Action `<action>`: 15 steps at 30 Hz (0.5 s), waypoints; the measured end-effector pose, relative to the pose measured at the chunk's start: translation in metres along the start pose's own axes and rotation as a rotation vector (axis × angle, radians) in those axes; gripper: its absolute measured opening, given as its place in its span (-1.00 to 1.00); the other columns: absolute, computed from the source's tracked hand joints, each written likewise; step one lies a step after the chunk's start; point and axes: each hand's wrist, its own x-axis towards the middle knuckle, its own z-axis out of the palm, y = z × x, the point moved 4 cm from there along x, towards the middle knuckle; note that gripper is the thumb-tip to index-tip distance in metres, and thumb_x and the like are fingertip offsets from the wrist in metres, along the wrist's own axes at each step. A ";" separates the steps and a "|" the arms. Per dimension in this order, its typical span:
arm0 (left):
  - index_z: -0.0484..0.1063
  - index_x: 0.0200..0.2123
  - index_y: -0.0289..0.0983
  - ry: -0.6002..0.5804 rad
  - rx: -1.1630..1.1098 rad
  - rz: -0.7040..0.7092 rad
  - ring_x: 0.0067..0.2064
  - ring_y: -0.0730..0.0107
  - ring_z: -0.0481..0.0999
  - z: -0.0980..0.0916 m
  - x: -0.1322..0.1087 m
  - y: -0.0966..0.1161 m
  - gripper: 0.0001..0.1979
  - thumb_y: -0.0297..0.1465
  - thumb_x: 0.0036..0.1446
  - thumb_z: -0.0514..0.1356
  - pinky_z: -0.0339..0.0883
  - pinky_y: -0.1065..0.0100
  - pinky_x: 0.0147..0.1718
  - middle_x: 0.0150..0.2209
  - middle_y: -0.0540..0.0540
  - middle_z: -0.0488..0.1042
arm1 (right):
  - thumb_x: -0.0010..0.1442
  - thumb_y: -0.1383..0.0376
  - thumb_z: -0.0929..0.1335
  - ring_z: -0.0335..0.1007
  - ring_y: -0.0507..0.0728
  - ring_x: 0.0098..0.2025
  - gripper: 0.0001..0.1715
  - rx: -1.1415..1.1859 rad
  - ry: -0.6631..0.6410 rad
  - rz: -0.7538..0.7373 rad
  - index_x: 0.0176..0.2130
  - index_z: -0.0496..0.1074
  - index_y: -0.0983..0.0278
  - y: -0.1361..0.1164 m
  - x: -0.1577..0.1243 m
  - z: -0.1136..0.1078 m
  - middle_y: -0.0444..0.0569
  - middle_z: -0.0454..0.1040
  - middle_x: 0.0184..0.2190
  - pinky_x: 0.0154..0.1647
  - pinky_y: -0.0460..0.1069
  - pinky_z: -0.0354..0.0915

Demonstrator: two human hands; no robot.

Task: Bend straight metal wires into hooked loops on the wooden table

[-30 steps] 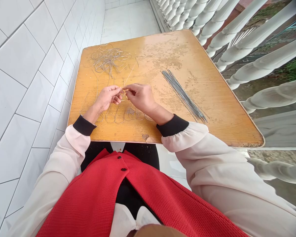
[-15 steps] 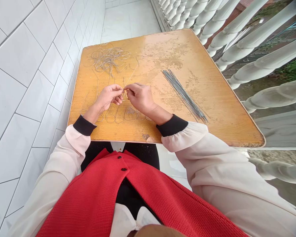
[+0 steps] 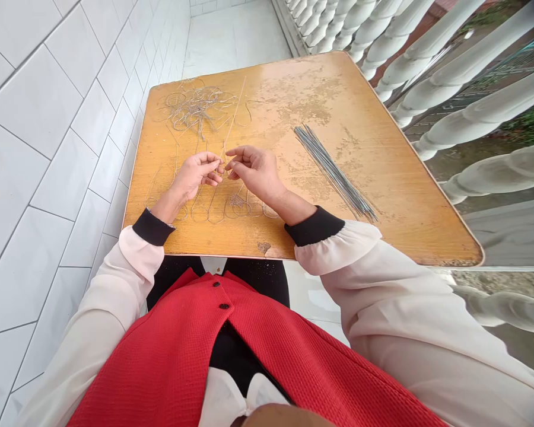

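Points straight toward the far side now, where a second ago sat shorter and bent low: thin wire (image 3: 234,114), rising from the fingertips over the far part of the table. Spread a little wider than before too: right hand (image 3: 254,172), drawn just apart from the left. Nearest, red vest (image 3: 196,350) and pale sleeves ending in black cuffs (image 3: 314,226). Just past the cuffs, near edge of worn wooden table (image 3: 382,201). On it, close to that edge and under the wrists, row of bent wire loops (image 3: 218,210), lying flat. Above the loops, left hand (image 3: 194,176), thumb and forefinger pinched tight on the lower end of the thin wire, other fingers curled in. Just to its right, the right hand, thumb and forefinger parted, tips close beside the pinch; touching the wire or not, cannot tell. Farther right, well apart from both hands, bundle of straight wires (image 3: 333,173), lying slantwise on the table. At far left of the table, loose tangle of wire (image 3: 194,107). Left of everything, white tiled wall (image 3: 48,130); right, white balusters (image 3: 471,95).
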 end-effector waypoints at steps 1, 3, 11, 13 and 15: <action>0.41 -0.32 -0.30 0.009 -0.004 0.008 -0.53 0.70 0.48 0.000 0.000 0.000 -0.83 -0.56 0.38 0.18 0.30 0.57 -0.47 -0.43 0.08 0.54 | 0.20 0.41 0.41 0.51 0.06 -0.45 -0.80 0.050 -0.006 0.034 -0.14 0.55 0.25 0.000 0.000 0.000 -0.10 0.60 -0.40 -0.30 0.00 0.48; 0.44 -0.33 -0.31 0.031 -0.013 0.032 -0.53 0.71 0.46 -0.002 0.001 -0.001 -0.84 -0.56 0.36 0.21 0.30 0.56 -0.45 -0.40 0.08 0.55 | 0.24 0.42 0.39 0.51 0.05 -0.46 -0.87 0.132 -0.021 0.090 -0.19 0.55 0.26 0.000 0.001 0.000 -0.08 0.60 -0.41 -0.31 -0.01 0.48; 0.49 -0.33 -0.30 0.040 -0.054 0.079 -0.45 0.68 0.46 -0.007 0.012 -0.012 -0.86 -0.59 0.31 0.27 0.31 0.55 -0.38 -0.44 0.08 0.52 | 0.31 0.43 0.41 0.45 0.00 -0.52 -0.86 0.181 -0.048 0.116 -0.29 0.57 0.25 0.004 0.003 0.004 -0.11 0.58 -0.48 -0.42 -0.09 0.43; 0.49 -0.30 -0.29 0.047 -0.065 0.083 -0.46 0.67 0.46 -0.008 0.012 -0.012 -0.86 -0.61 0.29 0.27 0.32 0.54 -0.38 -0.46 0.09 0.52 | 0.31 0.39 0.43 0.43 -0.01 -0.53 -0.90 0.143 -0.045 0.088 -0.28 0.58 0.25 0.006 0.003 0.004 -0.13 0.57 -0.49 -0.45 -0.10 0.40; 0.49 -0.28 -0.29 0.053 -0.072 0.090 -0.46 0.66 0.47 -0.008 0.011 -0.011 -0.87 -0.61 0.30 0.27 0.33 0.53 -0.38 -0.46 0.09 0.52 | 0.31 0.34 0.45 0.42 -0.01 -0.55 -0.92 0.090 -0.036 0.059 -0.28 0.58 0.26 0.007 0.004 0.004 -0.14 0.55 -0.50 -0.45 -0.09 0.39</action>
